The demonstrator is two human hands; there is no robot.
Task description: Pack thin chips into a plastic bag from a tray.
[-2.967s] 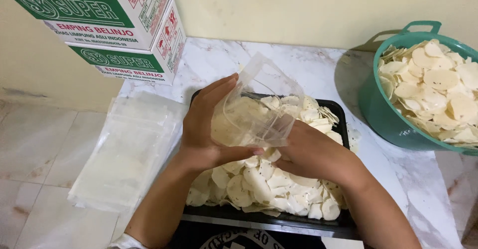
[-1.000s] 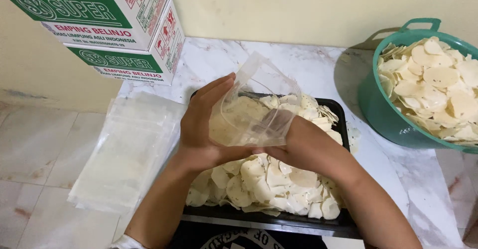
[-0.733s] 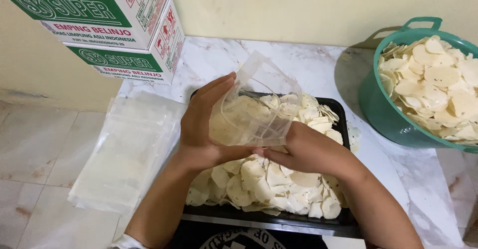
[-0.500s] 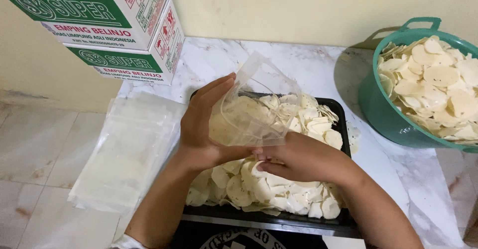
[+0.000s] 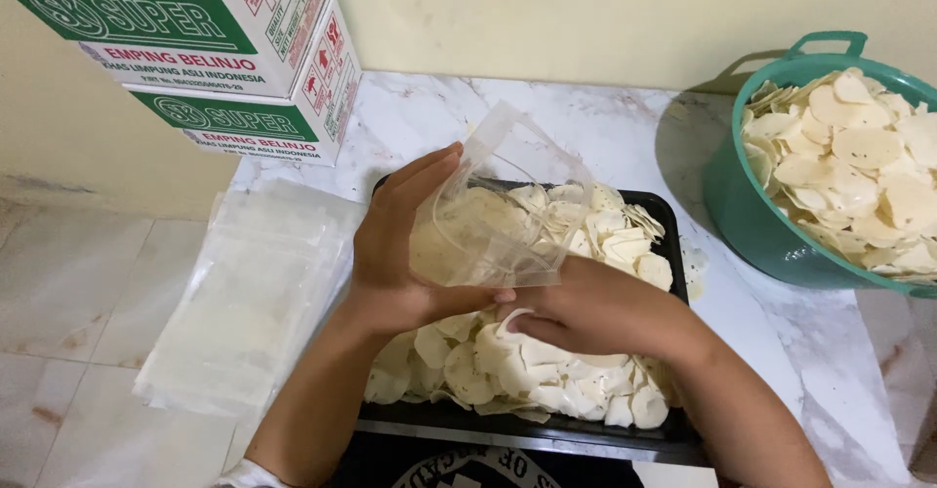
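Note:
My left hand [image 5: 395,244] grips a clear plastic bag [image 5: 498,215] partly filled with pale round crackers, holding it open above a black tray [image 5: 664,217]. The tray holds a heap of loose crackers [image 5: 547,371]. My right hand [image 5: 595,307] lies palm down on that heap just below the bag's mouth, its fingers curled around a few crackers at the fingertips.
A green tub [image 5: 756,220] full of crackers stands at the right on the marble floor [image 5: 420,117]. A stack of flat clear bags [image 5: 249,298] lies to the left. Two stacked green and white cartons [image 5: 210,59] stand at the back left against the wall.
My right hand came out of the bag's mouth and dropped onto the heap in the tray, closing on crackers. The left hand and bag stayed put.

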